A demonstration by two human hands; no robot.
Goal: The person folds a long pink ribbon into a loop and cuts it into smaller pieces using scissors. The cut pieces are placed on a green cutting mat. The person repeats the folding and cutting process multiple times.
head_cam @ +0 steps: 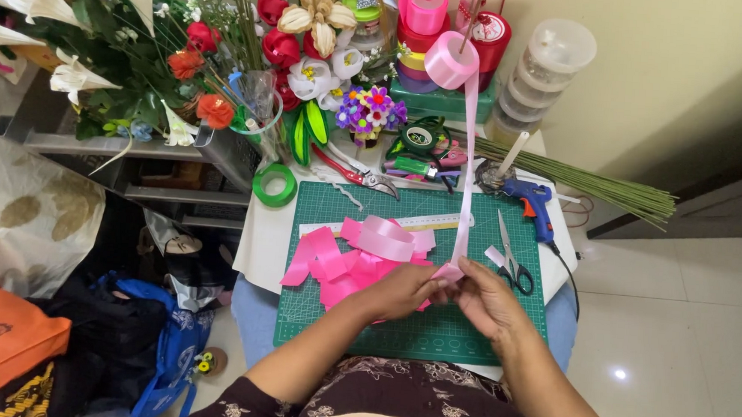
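Observation:
A pink ribbon [467,154] runs down from its spool [450,60] on a stick to my hands. My left hand [400,292] and my right hand [484,300] meet over the green cutting mat [467,326] and both pinch the ribbon's lower end between their fingertips. A pile of cut pink ribbon pieces [355,255] lies on the mat just left of my left hand, partly hidden by it. A pale ruler [421,224] lies across the mat behind the pile.
Scissors [510,258] and a blue glue gun [533,203] lie right of my hands. Red pliers [352,173], a green tape roll [275,185], stacked ribbon spools [423,31], green stems [595,186] and artificial flowers [183,60] crowd the back. Bags [157,341] sit on the floor at left.

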